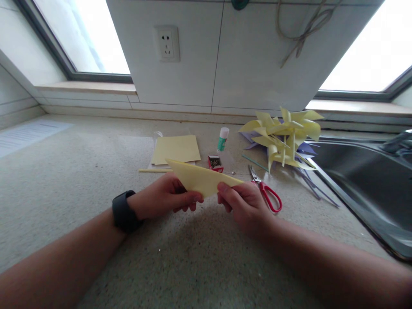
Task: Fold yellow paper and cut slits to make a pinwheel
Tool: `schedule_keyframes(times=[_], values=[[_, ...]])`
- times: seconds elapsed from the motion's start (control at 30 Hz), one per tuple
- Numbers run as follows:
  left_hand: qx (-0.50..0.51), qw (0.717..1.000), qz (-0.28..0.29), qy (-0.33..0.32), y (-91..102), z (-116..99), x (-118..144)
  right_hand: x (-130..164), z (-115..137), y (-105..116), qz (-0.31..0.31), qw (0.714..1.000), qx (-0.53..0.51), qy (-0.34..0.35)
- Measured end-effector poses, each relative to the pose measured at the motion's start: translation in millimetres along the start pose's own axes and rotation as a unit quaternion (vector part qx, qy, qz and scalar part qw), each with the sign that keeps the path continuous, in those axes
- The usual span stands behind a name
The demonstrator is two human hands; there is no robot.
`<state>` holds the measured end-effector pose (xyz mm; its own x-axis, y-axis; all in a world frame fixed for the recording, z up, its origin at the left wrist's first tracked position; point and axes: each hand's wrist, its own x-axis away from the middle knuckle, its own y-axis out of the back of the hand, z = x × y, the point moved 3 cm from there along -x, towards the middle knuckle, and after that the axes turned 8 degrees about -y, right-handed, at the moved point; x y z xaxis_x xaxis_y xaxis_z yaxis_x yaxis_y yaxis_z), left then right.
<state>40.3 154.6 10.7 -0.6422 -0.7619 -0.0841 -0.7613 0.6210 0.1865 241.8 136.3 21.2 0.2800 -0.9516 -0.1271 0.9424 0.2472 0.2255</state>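
Note:
Above the countertop, a sheet of yellow paper [201, 177], folded into a triangle, is held between both hands. My left hand [174, 193], with a dark watch on its wrist, pinches the lower left side, thumb in front and fingers behind. On the right side, my right hand [243, 199] grips the paper with its thumb on the near face. Red-handled scissors [269, 195] lie just beyond my right hand, blades partly apart. Behind the folded paper stands a small red box of metal pins [215, 164]. A stack of yellow paper [177, 149] lies behind my left hand.
A glue stick [222, 139] stands upright near the wall. Yellow and purple paper pinwheels [285, 133] are heaped at the back right, beside the sink [370, 180]. Thin sticks [154, 171] lie before the paper stack. A printed sheet [28, 133] is at far left.

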Motion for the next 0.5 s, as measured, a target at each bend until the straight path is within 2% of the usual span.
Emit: schedule_keyframes(times=[0.1,0.23,0.5], values=[[0.008,1.0,0.003,0.008,0.9,-2,0,-1,1,3,-0.026,0.999,-0.003,0.024],[0.026,1.0,0.008,0.009,0.9,-4,-1,0,1,3,-0.031,0.999,0.001,0.036],[0.043,0.999,0.002,0.033,-0.4,-4,-1,-11,-5,10,-0.109,0.991,-0.083,-0.003]])
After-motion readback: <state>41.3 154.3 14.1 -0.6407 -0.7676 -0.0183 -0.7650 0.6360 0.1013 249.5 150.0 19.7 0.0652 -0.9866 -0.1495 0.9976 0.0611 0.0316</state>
